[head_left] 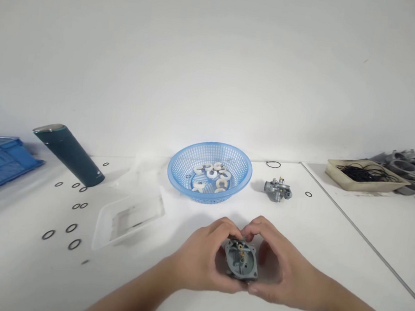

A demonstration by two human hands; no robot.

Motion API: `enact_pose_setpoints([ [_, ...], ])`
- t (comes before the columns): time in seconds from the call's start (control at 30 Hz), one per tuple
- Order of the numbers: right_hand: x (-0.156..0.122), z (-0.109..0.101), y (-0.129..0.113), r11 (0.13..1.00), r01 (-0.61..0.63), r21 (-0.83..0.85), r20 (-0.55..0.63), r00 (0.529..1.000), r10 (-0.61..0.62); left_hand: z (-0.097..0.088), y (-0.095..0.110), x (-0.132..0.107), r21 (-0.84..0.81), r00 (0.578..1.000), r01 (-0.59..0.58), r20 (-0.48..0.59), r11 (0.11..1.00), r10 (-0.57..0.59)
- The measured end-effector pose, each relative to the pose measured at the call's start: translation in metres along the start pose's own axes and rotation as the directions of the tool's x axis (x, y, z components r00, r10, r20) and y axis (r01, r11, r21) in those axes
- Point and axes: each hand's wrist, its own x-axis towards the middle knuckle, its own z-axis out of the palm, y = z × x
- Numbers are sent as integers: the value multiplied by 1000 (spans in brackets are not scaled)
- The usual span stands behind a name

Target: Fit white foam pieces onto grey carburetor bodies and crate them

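White table (295, 234) bears blue basket (230, 153), black rings (74, 244), tray (128, 219).

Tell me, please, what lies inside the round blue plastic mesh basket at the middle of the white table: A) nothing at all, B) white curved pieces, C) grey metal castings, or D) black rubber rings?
B: the round blue plastic mesh basket holds several white curved pieces, while the black rubber rings lie loose on the white table to its left.

A plain white wall (218, 52) (evenly lit) rises behind two adjoining white tables (331, 247).
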Motion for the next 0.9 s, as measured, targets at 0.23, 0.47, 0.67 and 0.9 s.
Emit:
enact_pose_setpoints([
  [0.23, 4, 4, 0, 1000, 18, 9, -47, 999, -18, -3, -1, 1, 75, 999, 31, 37, 997, -34],
  [0.47, 5, 10, 8, 999, 37, 21, -122, 992, -34, -19, 4, -16, 404, 991, -129, 14, 906, 135],
  [0.67, 6, 14, 14, 999, 11, 53, -128, 992, -5, -81, 39, -17, 707, 983, 60, -164, 704, 81],
  [0.9, 8, 12, 12, 999, 30, 18, -143, 989, -27, -169, 30, 99, 729, 955, 210, -12, 651, -295],
])
